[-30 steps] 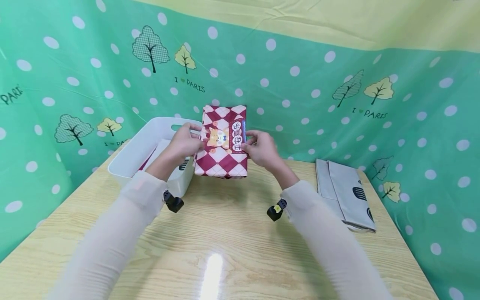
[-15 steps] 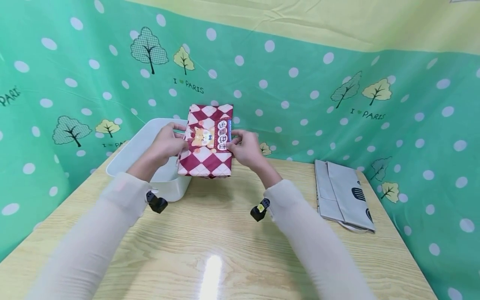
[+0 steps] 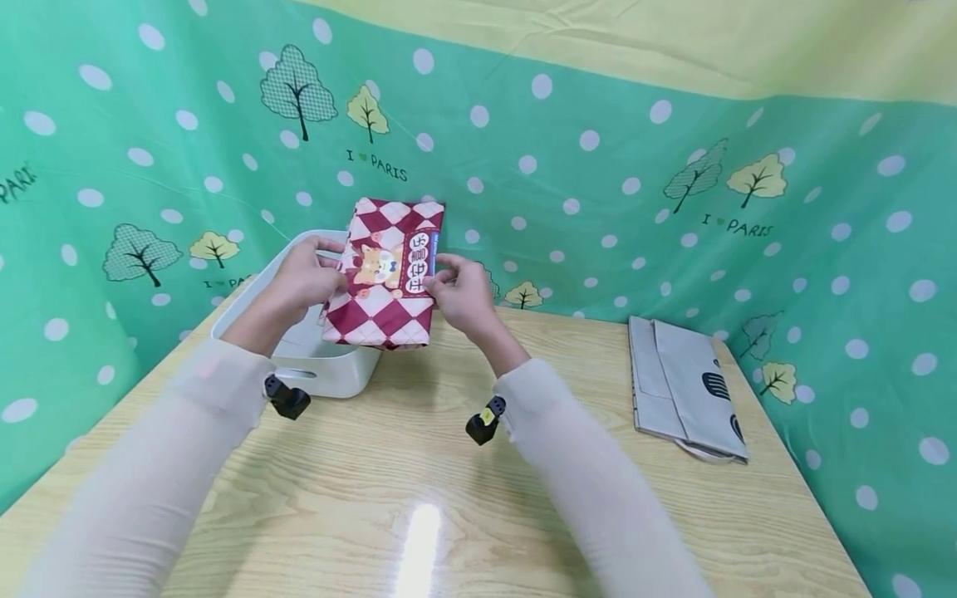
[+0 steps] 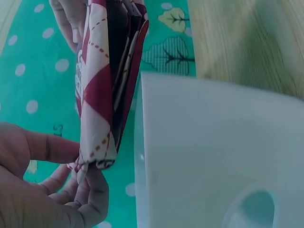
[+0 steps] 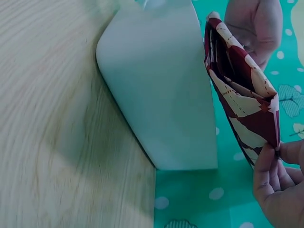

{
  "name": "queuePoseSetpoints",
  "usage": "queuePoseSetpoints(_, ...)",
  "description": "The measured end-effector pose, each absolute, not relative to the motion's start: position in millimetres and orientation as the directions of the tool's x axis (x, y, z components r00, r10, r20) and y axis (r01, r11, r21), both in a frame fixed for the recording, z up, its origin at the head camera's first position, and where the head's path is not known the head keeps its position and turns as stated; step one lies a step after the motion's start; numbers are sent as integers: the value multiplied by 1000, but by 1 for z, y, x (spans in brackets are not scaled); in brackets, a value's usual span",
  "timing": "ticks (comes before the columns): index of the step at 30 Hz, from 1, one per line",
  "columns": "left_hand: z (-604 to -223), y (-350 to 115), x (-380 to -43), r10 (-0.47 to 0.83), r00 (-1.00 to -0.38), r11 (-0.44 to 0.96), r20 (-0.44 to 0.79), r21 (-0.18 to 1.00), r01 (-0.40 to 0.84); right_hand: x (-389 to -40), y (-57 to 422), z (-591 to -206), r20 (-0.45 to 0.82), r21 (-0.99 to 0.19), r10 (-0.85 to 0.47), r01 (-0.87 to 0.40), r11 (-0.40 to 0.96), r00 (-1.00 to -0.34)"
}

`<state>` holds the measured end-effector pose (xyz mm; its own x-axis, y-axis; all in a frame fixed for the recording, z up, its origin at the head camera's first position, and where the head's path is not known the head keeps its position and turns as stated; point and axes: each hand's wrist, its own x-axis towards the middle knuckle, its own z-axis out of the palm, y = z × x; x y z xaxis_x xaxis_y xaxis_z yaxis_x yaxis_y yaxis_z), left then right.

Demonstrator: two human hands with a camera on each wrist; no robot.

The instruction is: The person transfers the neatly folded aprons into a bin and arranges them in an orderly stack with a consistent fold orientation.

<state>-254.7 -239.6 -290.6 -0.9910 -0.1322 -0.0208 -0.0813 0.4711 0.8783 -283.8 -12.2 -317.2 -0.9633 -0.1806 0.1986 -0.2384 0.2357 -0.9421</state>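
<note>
Polka-dotted green curtain (image 3: 598,208) frames a wood-grain table (image 3: 336,498) where, in the head view, a person holds a diamond-checked folded bag (image 3: 385,295) raised, slightly tilted, partly in front of a white bin (image 3: 340,374). Both forearms reach forward in pale sleeves (image 3: 179,465), the right angled leftward; left hand (image 3: 302,278) and right hand (image 3: 463,291) pinch opposite side edges. A gray folded bag (image 3: 688,390) lies well apart at right.

From the left wrist, the left thumb and fingers pinch one end of the checked bag, just beside the bin; contact is unclear. The step in hand appears to be positioning it at the bin.

From the right wrist, the right thumb and fingertips pinch the other end, the layered folds showing; any next move likely calls for both grips kept even, clear of the rim.
</note>
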Motion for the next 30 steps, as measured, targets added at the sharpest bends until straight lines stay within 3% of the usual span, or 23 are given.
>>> queuePoseSetpoints(12,-287,-260,-260,-202,-979,491,-30,862,-128,-284,-46,-320,183,-973,-141,-200,112,-973)
queuePoseSetpoints(30,-291,-282,-255,-285,-958,527,-3,835,-159,-278,-88,-328,98,-993,-107,-105,58,-989)
